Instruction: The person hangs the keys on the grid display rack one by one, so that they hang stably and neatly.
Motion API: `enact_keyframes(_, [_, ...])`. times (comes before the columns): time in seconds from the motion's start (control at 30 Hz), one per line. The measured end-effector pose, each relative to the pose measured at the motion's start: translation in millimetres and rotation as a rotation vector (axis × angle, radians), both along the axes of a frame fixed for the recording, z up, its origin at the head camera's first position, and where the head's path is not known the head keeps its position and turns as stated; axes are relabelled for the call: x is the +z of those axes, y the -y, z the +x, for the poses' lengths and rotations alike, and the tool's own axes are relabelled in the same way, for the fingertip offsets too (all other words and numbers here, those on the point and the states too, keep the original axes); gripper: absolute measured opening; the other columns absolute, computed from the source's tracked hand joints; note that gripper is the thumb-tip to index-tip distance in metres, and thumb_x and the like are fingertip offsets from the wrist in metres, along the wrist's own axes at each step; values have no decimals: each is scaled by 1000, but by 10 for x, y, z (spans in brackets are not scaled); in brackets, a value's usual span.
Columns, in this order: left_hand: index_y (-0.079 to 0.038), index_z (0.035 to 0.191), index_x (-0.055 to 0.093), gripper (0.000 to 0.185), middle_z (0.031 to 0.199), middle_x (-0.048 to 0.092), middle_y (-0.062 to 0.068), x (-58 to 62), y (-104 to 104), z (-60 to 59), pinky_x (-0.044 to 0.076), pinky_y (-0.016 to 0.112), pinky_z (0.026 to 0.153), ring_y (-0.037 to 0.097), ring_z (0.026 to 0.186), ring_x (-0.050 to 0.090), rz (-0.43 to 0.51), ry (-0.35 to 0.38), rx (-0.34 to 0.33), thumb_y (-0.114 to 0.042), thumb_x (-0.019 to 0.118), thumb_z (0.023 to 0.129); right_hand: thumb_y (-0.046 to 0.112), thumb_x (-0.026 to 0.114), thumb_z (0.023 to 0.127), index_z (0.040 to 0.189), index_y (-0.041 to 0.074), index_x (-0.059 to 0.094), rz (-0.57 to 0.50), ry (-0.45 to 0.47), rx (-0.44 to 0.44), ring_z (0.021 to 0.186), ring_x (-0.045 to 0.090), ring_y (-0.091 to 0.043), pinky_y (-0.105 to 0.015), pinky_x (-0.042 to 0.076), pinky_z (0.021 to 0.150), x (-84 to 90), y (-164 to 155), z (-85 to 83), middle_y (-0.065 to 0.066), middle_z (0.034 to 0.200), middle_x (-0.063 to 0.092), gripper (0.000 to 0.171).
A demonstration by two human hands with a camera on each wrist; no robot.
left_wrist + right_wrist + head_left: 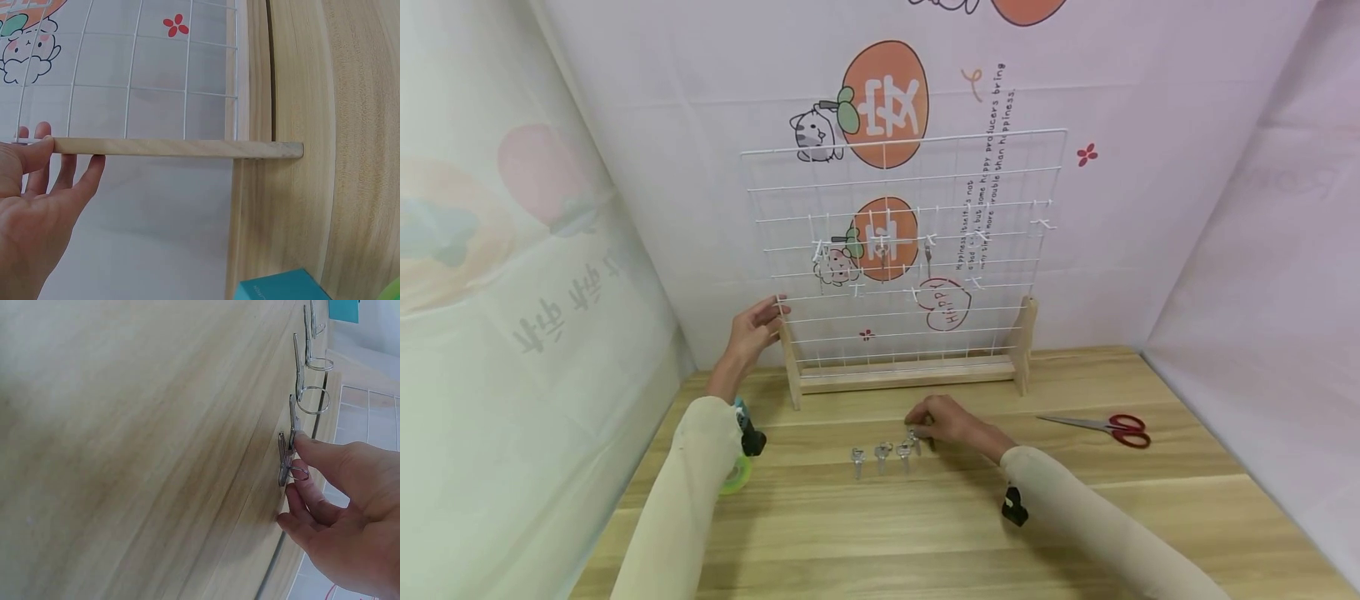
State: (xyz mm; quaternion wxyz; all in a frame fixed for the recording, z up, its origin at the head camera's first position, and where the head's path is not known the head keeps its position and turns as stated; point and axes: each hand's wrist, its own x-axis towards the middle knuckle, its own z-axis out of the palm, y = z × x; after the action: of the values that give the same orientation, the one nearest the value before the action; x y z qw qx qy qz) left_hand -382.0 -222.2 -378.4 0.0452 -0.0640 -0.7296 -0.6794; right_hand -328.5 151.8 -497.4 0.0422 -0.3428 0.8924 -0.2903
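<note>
Plainly, left hand [752, 331] pinches the key-hung rack's [910, 377] post [181, 147], right hand [946, 419] touches keys [292, 417], pinch unclear

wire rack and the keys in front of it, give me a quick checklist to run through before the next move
1. Rack standing upright on the table: ok.
2. Left grip holding the rack's left wooden upright: ok.
3. Right grip at the keys: ok, it is at the right end of their row.
4. A key firmly pinched in the right grip: cannot tell.
5. Every white hook free: not ok, key-like pieces appear to hang from at least two.
6. Scissors clear of the right grip: ok, they lie apart, to its right.
</note>
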Motion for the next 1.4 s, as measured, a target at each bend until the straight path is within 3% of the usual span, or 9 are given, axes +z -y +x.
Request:
enact_keyframes(0.27, [-4,156,45,53,151,51,26,7,-6,4,42,48,116,35,145,45,-9,-1,10,9,49,105,-2,76,91,104,-3,75,-31,-4,-7,86,68,-25,-25,56,73,-17,3,-3,-13,97,75,13])
enact_keyframes(0.53, [-4,156,45,54,151,51,26,5,-14,0,42,48,116,35,145,45,-6,3,11,10,49,104,-2,77,91,95,4,76,-63,-16,-73,87,72,-21,-35,62,80,-78,3,0,-8,92,76,6])
enact_keyframes(0.8, [-5,156,46,53,151,52,25,0,-15,10,43,48,116,33,145,46,-15,3,7,9,49,105,1,77,92,93,7,75,-80,-40,-103,83,69,-13,-27,59,77,-55,6,-9,-3,90,75,6])
enact_keyframes(1.03, [-4,156,45,53,151,52,25,-11,-12,14,42,48,117,34,145,46,-11,-3,4,8,49,105,3,77,93,96,8,76,-127,-102,-95,88,70,-14,-44,61,88,90,-11,-32,-1,91,75,6])
enact_keyframes(1.4, [-4,158,41,53,151,51,25,-12,-10,9,42,50,117,35,144,45,-31,-1,7,5,49,107,1,79,90,96,5,77,-195,-220,-44,83,73,-16,-45,63,81,446,-134,-114,-5,90,77,8])
